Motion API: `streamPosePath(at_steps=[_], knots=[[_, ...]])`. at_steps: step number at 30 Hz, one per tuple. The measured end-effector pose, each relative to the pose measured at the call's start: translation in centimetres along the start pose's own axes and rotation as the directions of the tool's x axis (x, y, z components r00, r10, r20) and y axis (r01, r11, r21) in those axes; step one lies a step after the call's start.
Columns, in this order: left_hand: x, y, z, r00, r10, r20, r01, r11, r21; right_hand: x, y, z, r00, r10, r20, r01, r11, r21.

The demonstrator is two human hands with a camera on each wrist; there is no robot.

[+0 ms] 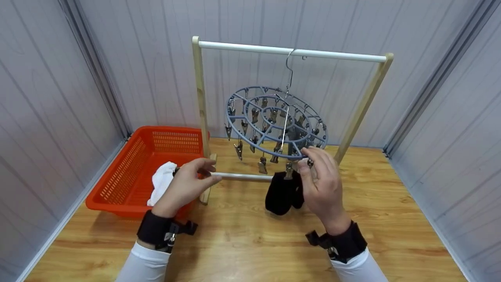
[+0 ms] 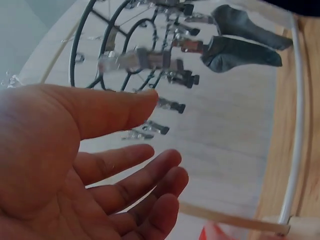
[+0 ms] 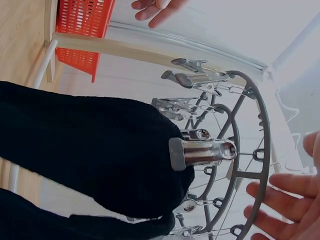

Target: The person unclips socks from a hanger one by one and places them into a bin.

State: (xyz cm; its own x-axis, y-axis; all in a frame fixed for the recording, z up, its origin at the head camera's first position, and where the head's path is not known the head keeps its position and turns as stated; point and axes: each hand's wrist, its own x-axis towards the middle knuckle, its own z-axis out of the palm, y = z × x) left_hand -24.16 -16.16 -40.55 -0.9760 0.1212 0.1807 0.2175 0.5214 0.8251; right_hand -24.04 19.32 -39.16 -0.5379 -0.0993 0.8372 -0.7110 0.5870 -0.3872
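Your right hand (image 1: 321, 181) is hovering with fingers loosely spread and holding nothing, right at the near rim of the round clip hanger (image 1: 276, 122), where the black sock (image 1: 282, 192) is hanging from a metal clip (image 3: 202, 153) just beside your fingertips. The sock is dangling with its long axis vertical, cuff pinched up in the clip and toe pointing down at the wooden table (image 1: 250, 239). Your left hand (image 1: 187, 185) is sitting farther off, open and empty, in front of the orange basket (image 1: 129, 172) holding a white cloth (image 1: 162, 181), so your right hand is the nearer one.

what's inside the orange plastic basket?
Inside the orange plastic basket a white crumpled cloth lies near the front right corner. The left hand covers part of the cloth and that corner; the rest of the floor looks bare.
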Motion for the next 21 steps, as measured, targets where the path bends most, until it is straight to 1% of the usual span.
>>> streamPosePath(at_steps=[2, 5, 8, 10, 12, 15, 17, 21], knots=[[0.0, 0.0, 0.4, 1.0, 0.004, 0.027, -0.004, 1.0, -0.002, 0.0, -0.1, 0.0, 1.0, -0.025, 0.012, 0.025, 1.0, 0.007], [0.1, 0.1, 1.0, 0.999, 0.016, 0.043, -0.017, 1.0, 0.009, -0.1, -0.1, 0.0, 0.999, -0.05, 0.011, 0.05, 0.998, 0.028], [0.1, 0.1, 1.6, 0.998, 0.033, 0.057, -0.034, 0.999, 0.014, 0.0, 0.0, 0.0, 0.998, -0.057, -0.02, 0.058, 0.997, 0.054], [0.1, 0.2, 2.0, 0.997, 0.041, 0.068, -0.042, 0.999, 0.015, 0.2, 0.1, -0.1, 0.997, -0.052, -0.05, 0.055, 0.997, 0.047], [0.1, 0.3, 2.5, 0.996, 0.048, 0.078, -0.049, 0.999, 0.008, 0.3, 0.4, 0.0, 0.996, -0.039, -0.077, 0.041, 0.999, 0.021], [0.1, 0.5, 3.5, 0.994, 0.059, 0.089, -0.059, 0.998, -0.006, 0.4, 0.7, 0.2, 0.996, -0.011, -0.09, 0.006, 0.998, -0.058], [0.2, 0.6, 4.2, 0.994, 0.063, 0.094, -0.061, 0.998, -0.018, 0.4, 0.9, 0.4, 0.997, 0.023, -0.071, -0.031, 0.994, -0.109], [0.1, 0.6, 5.6, 0.989, 0.099, 0.112, -0.095, 0.994, -0.044, 0.3, 1.0, 0.6, 0.995, 0.098, -0.006, -0.098, 0.98, -0.174]])
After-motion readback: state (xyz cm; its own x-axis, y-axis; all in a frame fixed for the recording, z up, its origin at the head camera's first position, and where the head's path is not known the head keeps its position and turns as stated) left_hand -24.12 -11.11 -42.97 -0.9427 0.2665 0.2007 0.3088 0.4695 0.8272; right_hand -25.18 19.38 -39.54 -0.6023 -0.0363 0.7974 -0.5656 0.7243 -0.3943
